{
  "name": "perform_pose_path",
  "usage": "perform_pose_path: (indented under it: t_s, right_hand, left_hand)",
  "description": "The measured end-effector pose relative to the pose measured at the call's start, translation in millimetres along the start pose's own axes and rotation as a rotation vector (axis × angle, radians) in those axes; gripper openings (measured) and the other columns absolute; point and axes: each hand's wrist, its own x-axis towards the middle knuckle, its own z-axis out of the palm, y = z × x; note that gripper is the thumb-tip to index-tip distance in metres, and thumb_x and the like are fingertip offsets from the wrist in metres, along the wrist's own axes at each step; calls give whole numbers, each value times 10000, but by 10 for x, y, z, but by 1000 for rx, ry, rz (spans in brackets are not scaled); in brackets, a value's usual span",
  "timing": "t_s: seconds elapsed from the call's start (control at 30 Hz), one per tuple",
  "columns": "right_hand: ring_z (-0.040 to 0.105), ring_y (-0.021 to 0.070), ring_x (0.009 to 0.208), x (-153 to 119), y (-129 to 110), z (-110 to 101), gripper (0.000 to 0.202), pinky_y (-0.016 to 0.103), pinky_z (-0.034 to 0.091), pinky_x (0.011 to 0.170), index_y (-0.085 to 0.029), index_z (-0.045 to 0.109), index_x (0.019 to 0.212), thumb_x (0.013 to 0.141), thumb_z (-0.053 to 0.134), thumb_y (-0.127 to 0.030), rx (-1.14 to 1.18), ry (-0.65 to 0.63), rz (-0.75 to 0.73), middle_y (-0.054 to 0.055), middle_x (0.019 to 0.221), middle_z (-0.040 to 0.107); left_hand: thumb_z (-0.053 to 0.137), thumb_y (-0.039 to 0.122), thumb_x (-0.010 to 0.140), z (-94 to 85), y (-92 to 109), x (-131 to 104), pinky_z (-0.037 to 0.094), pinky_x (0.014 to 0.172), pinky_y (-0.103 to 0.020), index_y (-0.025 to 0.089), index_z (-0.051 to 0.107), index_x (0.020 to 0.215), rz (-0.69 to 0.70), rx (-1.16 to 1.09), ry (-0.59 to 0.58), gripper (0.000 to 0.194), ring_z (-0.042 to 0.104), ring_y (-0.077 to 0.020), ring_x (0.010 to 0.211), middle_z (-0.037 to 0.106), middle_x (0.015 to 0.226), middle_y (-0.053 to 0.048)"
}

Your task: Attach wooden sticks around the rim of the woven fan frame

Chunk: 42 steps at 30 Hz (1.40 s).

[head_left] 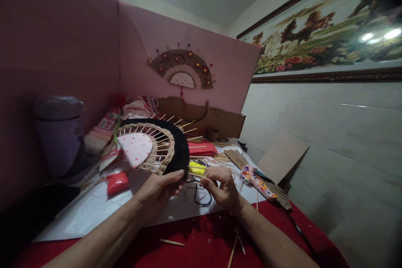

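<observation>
A fan-shaped piece (pixel 179 146) with a black outer band, woven straw rings, thin wooden sticks and a white dotted half-circle is held up over the table. My left hand (pixel 163 190) grips its lower edge, thumb on the black band. At the lower right end of the band, my right hand (pixel 221 186) is closed, its fingertips pinching at the stick ends. A black cord (pixel 202 204) hangs in a loop between my hands. Just behind the right fingertips lies a yellow packet (pixel 197 168).
A red packet (pixel 117 182) lies left on white paper. A flower-patterned glue gun (pixel 259 184) rests at right on cardboard strips. Behind are red sheets (pixel 202 147) and a small brown pot (pixel 212 134). A finished fan (pixel 184 67) hangs on the pink panel.
</observation>
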Motion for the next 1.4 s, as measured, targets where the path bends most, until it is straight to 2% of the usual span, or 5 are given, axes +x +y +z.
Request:
perform_pose_path:
  t_s: [0.33,0.43,0.6,1.2,1.4]
  right_hand:
    - [386,94,494,-11,3,10,255,237,302,492,-160,538,577,796,526,-288,25,44,56,-10,519,457]
    - [397,91,505,-17,-8,22,127,222,307,470,-169,542,740,772,567,-290,121,65,141,-23,573,466]
    - [417,81,513,-14,-20,33,298,208,322,451,-189,452,982,746,605,-289,241,95,205,-22,690,489]
    - [422,85,533,-29,-16,35,193,225,335,483,-204,536,956,771,578,-241,168,102,104,-10,704,496]
    - [436,92,536,-35,-26,32,346,219,338,463,-205,465,1087,766,582,-260,180,102,163,-5,728,506]
  left_hand:
    - [694,158,628,3,-2,3,387,420,-153,84,638,681,-12,-14,12,107,502,-57,453,598,562,-17]
    - [699,167,624,2,3,4,383,421,-155,77,641,690,-13,-11,0,125,500,-57,453,594,562,-17]
    - [705,168,615,13,13,-18,376,415,-156,78,639,696,-2,-9,7,138,491,-57,445,593,559,-15]
    - [686,149,636,31,15,-16,378,412,-159,74,641,710,20,-6,-4,114,492,-58,449,592,577,-18]
    - [694,164,631,2,5,-2,376,418,-156,73,641,713,1,-15,-25,134,496,-60,452,589,563,-21]
